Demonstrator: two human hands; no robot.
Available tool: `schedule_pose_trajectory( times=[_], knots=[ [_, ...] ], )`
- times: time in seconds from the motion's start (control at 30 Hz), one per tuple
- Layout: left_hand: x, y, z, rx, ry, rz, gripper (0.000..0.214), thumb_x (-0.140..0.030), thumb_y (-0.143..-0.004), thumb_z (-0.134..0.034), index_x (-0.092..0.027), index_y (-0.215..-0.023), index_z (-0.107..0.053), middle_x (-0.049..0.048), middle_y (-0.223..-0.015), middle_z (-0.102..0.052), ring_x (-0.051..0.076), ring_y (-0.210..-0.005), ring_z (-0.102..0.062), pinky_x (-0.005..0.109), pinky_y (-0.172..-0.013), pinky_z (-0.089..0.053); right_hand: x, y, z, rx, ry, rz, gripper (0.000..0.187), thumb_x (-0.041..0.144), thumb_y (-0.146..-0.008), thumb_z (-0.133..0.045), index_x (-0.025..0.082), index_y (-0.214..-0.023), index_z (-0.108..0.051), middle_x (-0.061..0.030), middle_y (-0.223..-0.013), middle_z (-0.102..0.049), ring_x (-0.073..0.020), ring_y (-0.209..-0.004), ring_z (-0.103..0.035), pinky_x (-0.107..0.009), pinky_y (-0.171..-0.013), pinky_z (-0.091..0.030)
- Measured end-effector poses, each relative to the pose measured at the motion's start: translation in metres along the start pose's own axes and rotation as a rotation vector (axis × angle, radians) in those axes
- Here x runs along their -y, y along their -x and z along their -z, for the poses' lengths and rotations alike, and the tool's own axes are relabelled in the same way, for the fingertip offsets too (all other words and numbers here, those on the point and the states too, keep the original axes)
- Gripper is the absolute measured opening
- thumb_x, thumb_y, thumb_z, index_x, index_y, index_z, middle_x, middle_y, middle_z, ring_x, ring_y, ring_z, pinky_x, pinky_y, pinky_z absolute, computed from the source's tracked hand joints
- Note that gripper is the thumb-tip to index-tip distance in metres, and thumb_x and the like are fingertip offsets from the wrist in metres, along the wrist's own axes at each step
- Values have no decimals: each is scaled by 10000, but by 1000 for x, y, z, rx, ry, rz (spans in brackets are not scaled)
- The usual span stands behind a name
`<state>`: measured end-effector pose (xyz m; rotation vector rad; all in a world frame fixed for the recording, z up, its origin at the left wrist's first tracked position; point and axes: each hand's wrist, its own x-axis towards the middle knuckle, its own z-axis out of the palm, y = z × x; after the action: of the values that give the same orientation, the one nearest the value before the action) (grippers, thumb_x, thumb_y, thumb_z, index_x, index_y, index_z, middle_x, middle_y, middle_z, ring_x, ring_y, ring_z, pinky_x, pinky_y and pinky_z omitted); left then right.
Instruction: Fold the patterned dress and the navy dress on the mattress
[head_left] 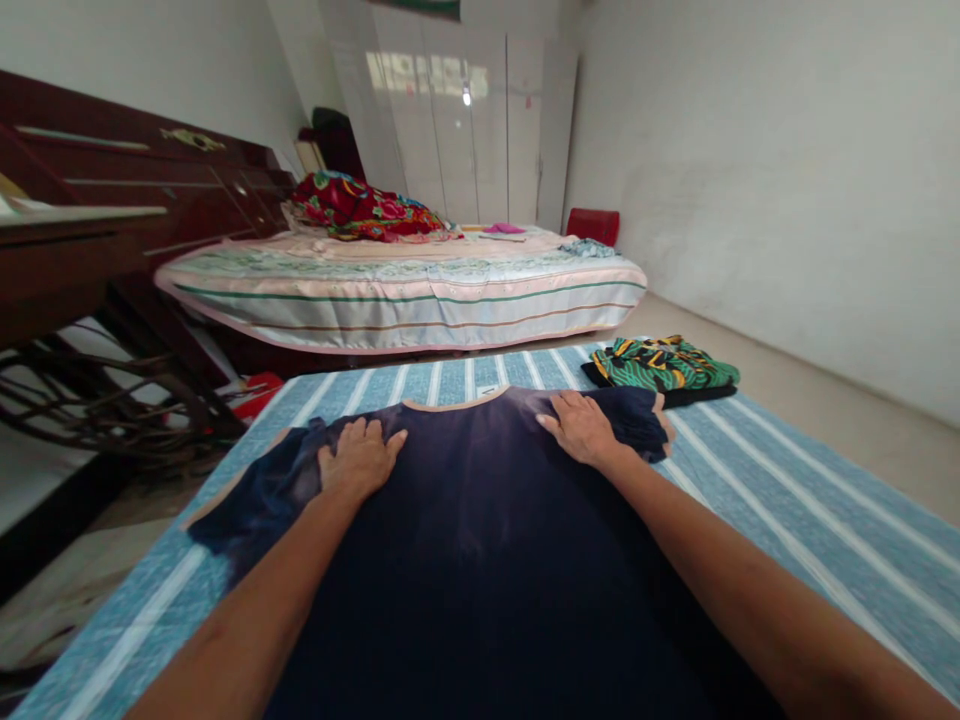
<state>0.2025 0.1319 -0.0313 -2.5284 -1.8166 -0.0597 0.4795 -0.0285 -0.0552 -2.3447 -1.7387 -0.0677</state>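
Observation:
A dark navy T-shirt (472, 520) with a beige neckline lies spread out on a blue-and-white striped cover (795, 530). Its neck faces away from me, and both short sleeves stretch out sideways. My left hand (360, 458) rests flat near the left shoulder, fingers apart, beside the wrinkled left sleeve. On the right shoulder, my right hand (581, 428) also presses flat with its fingers stretched out. Neither hand grips the cloth. Just beyond the right sleeve sits a folded stack of green, black and yellow patterned clothing (667, 362).
Across a gap stands a bed (420, 300) with a pale striped sheet and a red floral quilt (367, 205). A dark wooden table (67, 260) with an iron wheel frame is at left. White wardrobes (457, 140) and a red box (594, 225) are behind.

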Motion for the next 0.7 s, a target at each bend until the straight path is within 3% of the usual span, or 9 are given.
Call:
schedule_pose_trajectory(
  times=[0.1, 0.23, 0.33, 0.5, 0.7],
  knots=[
    [-18, 17, 7, -71, -2, -73, 633, -517, -886, -224, -102, -1327, -410, 173, -1455, -309, 306, -1354, -231, 553, -1034, -243, -2, 14, 0, 26, 15, 61, 557, 553, -921, -259, 184, -1287, -459, -114, -1375, -436, -242, -1297, -324, -403, -1044, -226],
    [-39, 47, 10, 24, 10, -171, 655, -539, -884, -223, -124, -1369, -369, 148, -1482, -264, 295, -1372, -194, 536, -1049, -226, -9, 31, 6, -2, 43, -17, 550, 513, -933, -261, 144, -1293, -452, -157, -1386, -413, -268, -1296, -332, -442, -1034, -243],
    [-47, 68, 13, 71, 5, -179, 663, -546, -886, -219, -127, -1381, -355, 145, -1492, -239, 292, -1378, -173, 527, -1062, -200, -9, 50, 19, -52, 48, 0, 546, 486, -939, -261, 121, -1300, -444, -169, -1383, -414, -265, -1297, -333, -424, -1043, -245],
    [-62, 101, 22, 59, 17, -246, 655, -551, -891, -224, -132, -1372, -370, 144, -1495, -230, 288, -1380, -166, 509, -1062, -212, -11, 99, 35, -59, -1, 53, 575, 503, -927, -267, 115, -1312, -444, -168, -1396, -401, -269, -1307, -323, -427, -1041, -270],
    [-98, 142, 15, 104, 65, -435, 688, -590, -883, -214, -141, -1385, -349, 134, -1500, -217, 279, -1387, -142, 507, -1072, -187, -35, 152, 30, -15, -37, 14, 623, 548, -908, -278, 116, -1327, -439, -166, -1418, -372, -281, -1329, -283, -450, -1059, -249]
  ],
)
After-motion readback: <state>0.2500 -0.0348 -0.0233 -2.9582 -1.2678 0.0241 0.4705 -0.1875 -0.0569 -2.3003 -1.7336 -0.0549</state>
